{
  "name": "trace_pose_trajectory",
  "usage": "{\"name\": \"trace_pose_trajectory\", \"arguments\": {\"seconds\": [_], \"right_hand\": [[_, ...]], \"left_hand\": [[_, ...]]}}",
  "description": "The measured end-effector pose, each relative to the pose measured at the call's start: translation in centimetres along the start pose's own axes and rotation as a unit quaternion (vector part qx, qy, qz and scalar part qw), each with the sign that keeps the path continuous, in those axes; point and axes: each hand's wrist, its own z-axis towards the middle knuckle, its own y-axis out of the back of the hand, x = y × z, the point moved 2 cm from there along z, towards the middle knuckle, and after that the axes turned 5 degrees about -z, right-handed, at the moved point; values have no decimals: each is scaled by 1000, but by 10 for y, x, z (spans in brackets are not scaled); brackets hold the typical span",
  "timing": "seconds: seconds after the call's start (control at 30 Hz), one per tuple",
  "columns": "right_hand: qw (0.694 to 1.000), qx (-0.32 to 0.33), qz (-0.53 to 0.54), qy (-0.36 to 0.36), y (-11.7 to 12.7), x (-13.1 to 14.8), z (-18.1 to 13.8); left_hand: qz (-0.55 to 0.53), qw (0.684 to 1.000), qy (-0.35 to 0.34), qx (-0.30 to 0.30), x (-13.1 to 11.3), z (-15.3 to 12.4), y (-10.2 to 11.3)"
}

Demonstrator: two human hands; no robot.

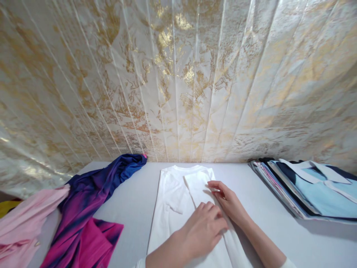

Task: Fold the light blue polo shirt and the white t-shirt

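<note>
A white T-shirt (pixel 174 230) lies on the table in front of me, its collar toward the wall. The right side of it is folded inward, with one sleeve (pixel 196 184) lying over the body. My left hand (pixel 202 227) rests over the folded part, palm down, its fingers loosely bent and a little apart. My right hand (pixel 227 201) is at the folded outer edge, index finger and thumb apart near the sleeve. The fabric under my left palm is hidden.
On the right stands a stack of folded clothes (pixel 315 190), a light blue collared shirt on top. A purple and navy garment (pixel 89 212) and a pink garment (pixel 25 223) lie crumpled at left. A gold-patterned covering (pixel 178 82) hangs behind the white table (pixel 134 208).
</note>
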Motion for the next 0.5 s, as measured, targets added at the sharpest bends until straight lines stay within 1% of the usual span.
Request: {"name": "trace_pose_trajectory", "arguments": {"seconds": [0.13, 0.23, 0.4, 0.5], "right_hand": [[997, 7, -26, 68, -4, 4, 1], [993, -7, -65, 96, -6, 6, 2], [991, -12, -92, 94, -7, 7, 4], [992, -15, -96, 86, -7, 5, 4]], "left_hand": [[17, 1000, -16, -7, -1, 4, -9], [29, 999, -31, -23, 0, 6, -13], [54, 996, -40, -57, 3, 9, -24], [65, 995, -44, -63, 4, 10, -29]]}}
